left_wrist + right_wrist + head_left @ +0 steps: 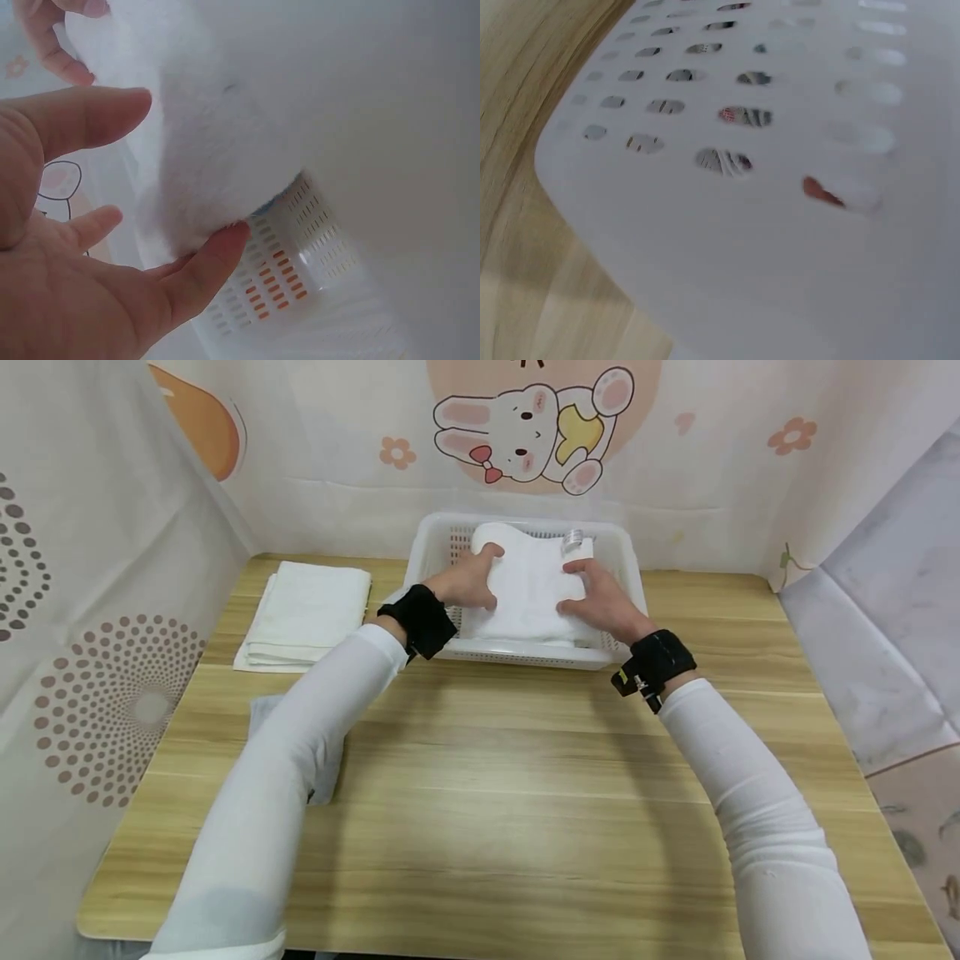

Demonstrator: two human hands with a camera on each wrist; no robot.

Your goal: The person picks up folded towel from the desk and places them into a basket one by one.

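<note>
A folded white towel [528, 585] lies in a white perforated plastic basket [517, 653] at the back of the table. On its upper right corner sits a small shiny label [572, 540]. My left hand [468, 581] is at the towel's left side, thumb and fingers spread apart; in the left wrist view one fingertip [236, 234] meets the towel's fluffy edge. From the opposite side my right hand [603, 602] reaches over the basket, its fingertips at the towel's right edge. The basket's side wall [727, 225] fills the right wrist view, hiding that hand.
A stack of folded white cloths [307, 610] lies left of the basket. Partly under my left forearm is a grey cloth [327, 768]. Behind the wooden table [487, 810] hangs a printed curtain [330, 452].
</note>
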